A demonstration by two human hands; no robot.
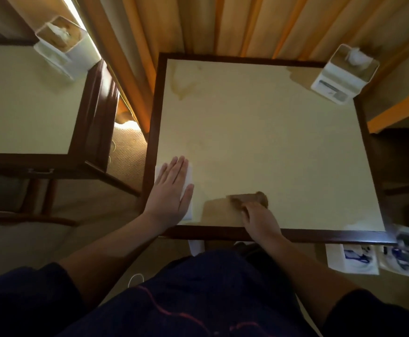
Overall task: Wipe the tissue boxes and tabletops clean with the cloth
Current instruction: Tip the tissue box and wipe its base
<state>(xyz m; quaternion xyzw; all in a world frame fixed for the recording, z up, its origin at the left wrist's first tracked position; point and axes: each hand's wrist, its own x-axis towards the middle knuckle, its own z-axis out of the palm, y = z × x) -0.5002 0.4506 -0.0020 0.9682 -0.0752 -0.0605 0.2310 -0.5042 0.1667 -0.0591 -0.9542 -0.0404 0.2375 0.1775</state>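
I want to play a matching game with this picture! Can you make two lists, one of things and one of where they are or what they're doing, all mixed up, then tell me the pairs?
Things:
1. left hand
2. right hand
3. tissue box
4. stain

Places or states:
A. far right corner of the table
B. holds the brown cloth
C. far left part of the tabletop
D. lies flat on a white sheet

Pairs: 1-D, 2-B, 3-A, 4-C
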